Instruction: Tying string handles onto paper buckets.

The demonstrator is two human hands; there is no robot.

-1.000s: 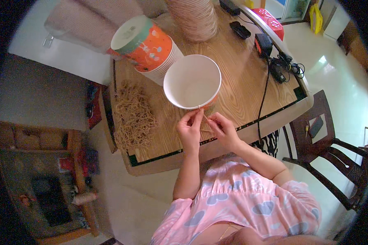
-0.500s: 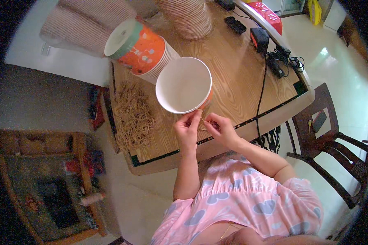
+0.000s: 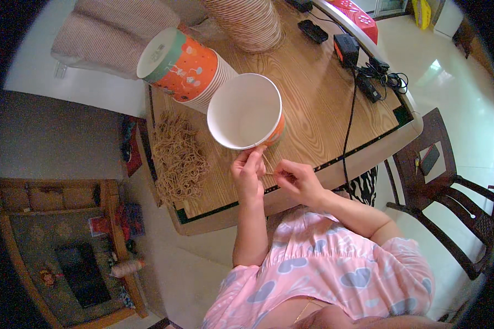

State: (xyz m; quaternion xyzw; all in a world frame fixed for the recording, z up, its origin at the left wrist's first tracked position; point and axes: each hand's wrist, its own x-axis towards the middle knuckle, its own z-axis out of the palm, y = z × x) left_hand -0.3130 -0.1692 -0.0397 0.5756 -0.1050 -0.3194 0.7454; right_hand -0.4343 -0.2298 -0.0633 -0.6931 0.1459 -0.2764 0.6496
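A white-lined paper bucket (image 3: 241, 112) with an orange printed outside stands on the wooden table, its open mouth facing me. My left hand (image 3: 249, 171) is closed at the near rim, the fingertips pinching the bucket's edge. From that spot a thin tan string (image 3: 268, 163) runs down to my right hand (image 3: 299, 182), which is closed with the fingertips pinched on it. What lies inside the right fingers is hidden. Left of the bucket lies a tangled pile of tan strings (image 3: 178, 159).
Behind the bucket, a tilted stack of orange and green paper buckets (image 3: 189, 71) leans near wrapped stacks (image 3: 110, 38) and a tall ribbed stack (image 3: 247, 24). A black adapter with cables (image 3: 370, 88) sits at the table's right. A dark wooden chair (image 3: 442, 186) stands beyond.
My right hand has drawn slightly down and away from the rim, and more string shows between the hands. The left fingers remain at the rim.
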